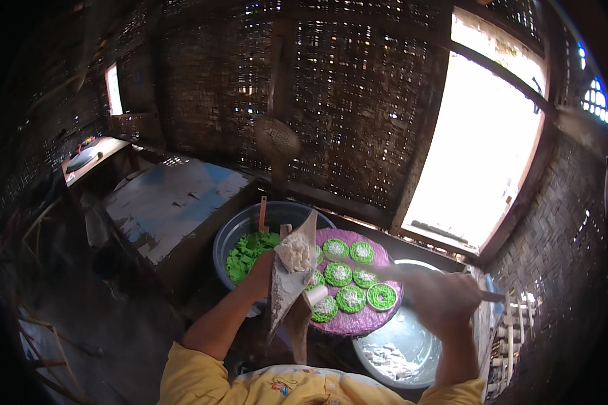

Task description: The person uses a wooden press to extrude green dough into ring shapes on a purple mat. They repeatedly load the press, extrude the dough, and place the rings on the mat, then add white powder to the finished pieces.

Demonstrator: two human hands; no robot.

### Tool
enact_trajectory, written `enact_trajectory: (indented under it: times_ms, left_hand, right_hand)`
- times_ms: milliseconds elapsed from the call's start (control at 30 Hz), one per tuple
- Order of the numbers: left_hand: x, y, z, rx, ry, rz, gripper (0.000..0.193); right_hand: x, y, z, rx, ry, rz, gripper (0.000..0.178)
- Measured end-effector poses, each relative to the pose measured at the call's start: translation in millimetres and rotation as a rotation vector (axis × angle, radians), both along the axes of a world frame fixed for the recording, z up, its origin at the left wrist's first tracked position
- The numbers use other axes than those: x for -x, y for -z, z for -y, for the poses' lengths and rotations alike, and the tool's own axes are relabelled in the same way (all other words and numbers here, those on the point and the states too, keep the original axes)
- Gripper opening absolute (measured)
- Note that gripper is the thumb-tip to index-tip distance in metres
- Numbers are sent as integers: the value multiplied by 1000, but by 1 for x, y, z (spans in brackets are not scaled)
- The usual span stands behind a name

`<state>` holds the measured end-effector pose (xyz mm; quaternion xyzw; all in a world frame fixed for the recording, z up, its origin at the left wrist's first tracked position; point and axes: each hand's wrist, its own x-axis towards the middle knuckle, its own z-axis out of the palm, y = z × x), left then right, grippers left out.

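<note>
My left hand (263,270) grips a pale wooden tool with wide, pointed ends (288,287) from its left side, fingers mostly hidden behind it. A lump of white dough (294,255) sits on its upper part, and a white cylinder (315,295) shows beside its lower part. Closed round the handle of a long flat knife-like tool (378,272), my right hand (446,300) is blurred by motion above a metal basin. Under that tool's tip, a round pink tray (338,327) carries several green rings of strands (350,300), most with white centres.
Behind my left hand stands a dark basin (226,233) with green dough (250,253) and an orange-handled utensil (263,214). The metal basin (419,381) at right holds white flour-like lumps (389,361). A perforated ladle (277,137) hangs on the woven wall, left of a bright window (476,142).
</note>
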<state>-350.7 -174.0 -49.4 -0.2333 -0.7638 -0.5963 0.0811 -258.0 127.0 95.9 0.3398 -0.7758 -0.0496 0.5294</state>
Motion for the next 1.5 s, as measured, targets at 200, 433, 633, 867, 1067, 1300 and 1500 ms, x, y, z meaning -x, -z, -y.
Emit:
enact_trajectory:
  times_ms: [200, 433, 633, 867, 1067, 1300, 1500]
  left_hand:
    - [-4, -23, -65, -157, 190, 7, 46]
    - [-1, -44, -64, -589, 477, 228, 37]
    - [0, -25, -98, -864, 541, 531, 31]
    - [18, -3, -104, -383, 183, 76, 32]
    - [24, 14, -126, -167, 160, -57, 40]
    - [29, -6, -100, -750, 495, 274, 38]
    - [21, -36, -78, -652, 399, -89, 37]
  right_hand:
    - [4, 81, 23, 1086, -529, 981, 21]
    - [-2, 87, -25, 821, -202, 367, 20]
    - [-2, 85, -14, 469, -56, 136, 25]
    - [-11, 77, -27, 725, -288, 414, 19]
    - [-8, 84, -35, 499, -23, 245, 18]
    - [-42, 87, -96, 880, -50, 852, 20]
    - [-54, 153, -155, -152, 1082, 1286, 16]
